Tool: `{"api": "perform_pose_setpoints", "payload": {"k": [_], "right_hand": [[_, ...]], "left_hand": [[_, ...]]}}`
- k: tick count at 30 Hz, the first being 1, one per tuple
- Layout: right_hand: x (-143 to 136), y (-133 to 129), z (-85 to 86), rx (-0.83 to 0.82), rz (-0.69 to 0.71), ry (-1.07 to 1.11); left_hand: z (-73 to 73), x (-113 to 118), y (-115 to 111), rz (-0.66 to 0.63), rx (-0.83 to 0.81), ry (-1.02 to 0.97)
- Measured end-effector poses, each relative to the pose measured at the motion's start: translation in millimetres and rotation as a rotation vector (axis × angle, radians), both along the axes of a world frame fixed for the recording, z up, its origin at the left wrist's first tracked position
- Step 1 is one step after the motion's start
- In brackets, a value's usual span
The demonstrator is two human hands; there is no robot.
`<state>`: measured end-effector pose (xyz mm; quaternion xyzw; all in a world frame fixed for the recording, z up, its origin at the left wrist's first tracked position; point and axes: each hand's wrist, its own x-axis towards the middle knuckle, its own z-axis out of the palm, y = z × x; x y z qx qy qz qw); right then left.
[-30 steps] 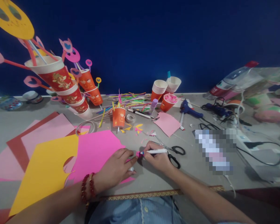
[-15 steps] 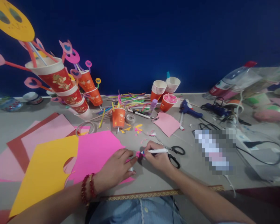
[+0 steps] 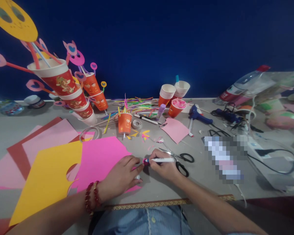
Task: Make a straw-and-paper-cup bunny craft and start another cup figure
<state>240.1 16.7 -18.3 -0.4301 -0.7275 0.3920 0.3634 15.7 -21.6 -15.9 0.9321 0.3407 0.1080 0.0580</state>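
My right hand (image 3: 165, 166) is closed round a white marker (image 3: 161, 160), its blue tip on a small bright-pink paper cutout (image 3: 145, 161). My left hand (image 3: 123, 173) rests partly on a bright-pink sheet (image 3: 100, 160), one fingertip at the cutout's left edge. Between its curled fingers shows the end of a small white piece (image 3: 137, 177), which looks like the marker's cap. Just beyond my right hand lie black-handled scissors (image 3: 182, 160), their blades half open.
Yellow (image 3: 46, 176) and pale-pink sheets (image 3: 51, 140) lie left. Tall decorated cup figures (image 3: 63, 83) stand behind them. A small orange cup (image 3: 124, 123), tape roll (image 3: 137, 124) and paper scraps lie ahead. Right are a glue gun (image 3: 198, 116), cables and a blurred-out phone-like object (image 3: 222, 158).
My right hand and the marker have shifted slightly left, the tip still at the cutout. More of the scissors' blades shows. The left hand stays in place.
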Motion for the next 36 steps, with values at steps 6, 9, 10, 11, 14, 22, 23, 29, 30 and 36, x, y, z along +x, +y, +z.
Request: {"api": "perform_pose_setpoints", "payload": {"k": [6, 9, 10, 11, 14, 22, 23, 29, 30, 36], "right_hand": [[-0.1, 0.6, 0.0, 0.002, 0.009, -0.013], [0.1, 0.6, -0.9, 0.003, 0.012, -0.019], [0.1, 0.6, -1.1, 0.003, 0.012, -0.019], [0.1, 0.5, -1.1, 0.003, 0.011, -0.020], [-0.1, 0.3, -0.5, 0.000, 0.007, -0.022], [1.0, 1.1, -1.7, -0.006, 0.005, -0.031], [1.1, 1.1, -2.0, -0.006, 0.002, -0.032], [0.9, 0.4, -0.9, -0.012, -0.006, -0.024], [0.9, 0.2, -0.7, -0.012, -0.010, -0.022], [0.7, -0.1, -0.4, -0.003, -0.037, -0.004]], "left_hand": [[0.8, 0.5, 0.3, 0.000, -0.002, 0.012], [0.5, 0.3, 0.0, -0.007, 0.004, 0.014], [0.0, 0.1, -0.2, -0.009, 0.005, 0.015], [-0.7, -0.1, -0.3, -0.008, 0.006, 0.015], [-2.5, -0.8, -0.4, 0.001, 0.006, 0.011], [-0.4, -0.7, -0.5, 0.002, -0.010, 0.017], [-0.4, -0.8, -0.7, 0.002, -0.011, 0.017], [-3.2, -1.6, -1.3, -0.005, -0.003, 0.017], [-3.3, -1.6, -1.2, -0.004, -0.006, 0.017], [0.2, -1.5, -0.5, -0.011, -0.011, 0.014]]}}
